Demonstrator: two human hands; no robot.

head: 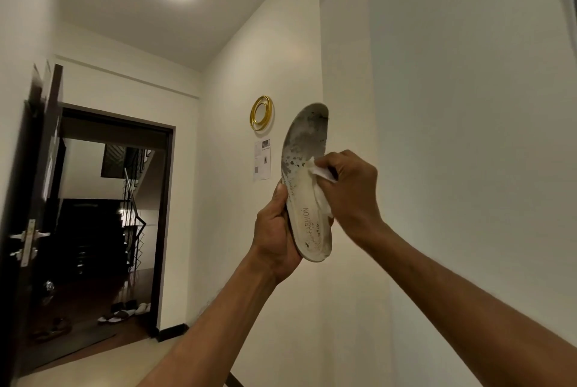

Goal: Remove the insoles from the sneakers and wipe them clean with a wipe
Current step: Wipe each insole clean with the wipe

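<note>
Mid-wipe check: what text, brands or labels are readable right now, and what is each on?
"FASHION": printed on the insole, toward its heel end.
Notice on the wall: print and pictures too small to read.
No other text is legible.

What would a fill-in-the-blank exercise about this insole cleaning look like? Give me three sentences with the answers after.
1. The left hand grips an insole printed with the word ____.
2. The right hand rubs the insole with a white ____.
3. The round ornament on the wall behind is rimmed in the colour ____.

Missing words: FASHION; wipe; gold.
</note>
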